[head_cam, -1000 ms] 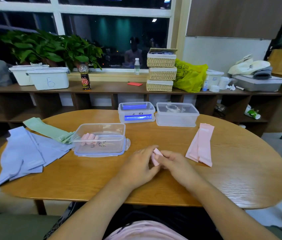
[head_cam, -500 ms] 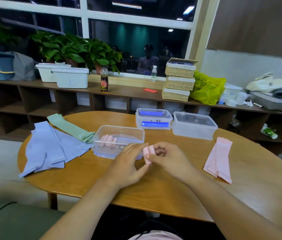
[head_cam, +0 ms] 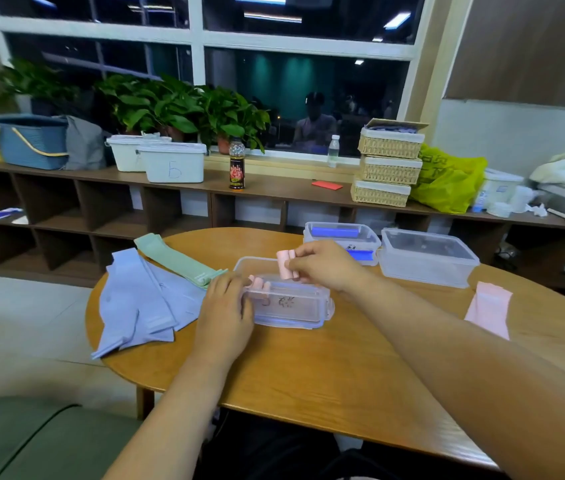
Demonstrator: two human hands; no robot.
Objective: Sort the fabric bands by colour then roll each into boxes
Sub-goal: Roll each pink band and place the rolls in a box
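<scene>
My right hand point(head_cam: 324, 266) pinches a rolled pink band point(head_cam: 286, 265) just above the near clear box point(head_cam: 294, 306), which holds other pink rolls point(head_cam: 260, 284). My left hand point(head_cam: 225, 311) rests against the box's left end, its fingers on the wall. Flat pink bands point(head_cam: 490, 304) lie at the table's right. Blue bands point(head_cam: 142, 299) and green bands point(head_cam: 178, 259) lie spread at the left. A clear box with blue rolls point(head_cam: 341, 239) and another clear box point(head_cam: 426, 256) stand further back.
The oval wooden table point(head_cam: 326, 372) has open surface in front of me. Behind it runs a low shelf point(head_cam: 274, 188) with white bins, a drink bottle, stacked wicker baskets and a yellow bag. A green seat edge point(head_cam: 14, 438) is at the lower left.
My right hand lifted the pink roll from the table front up over the near box. My left hand let go of the roll and moved to the box's left end. The camera turned left.
</scene>
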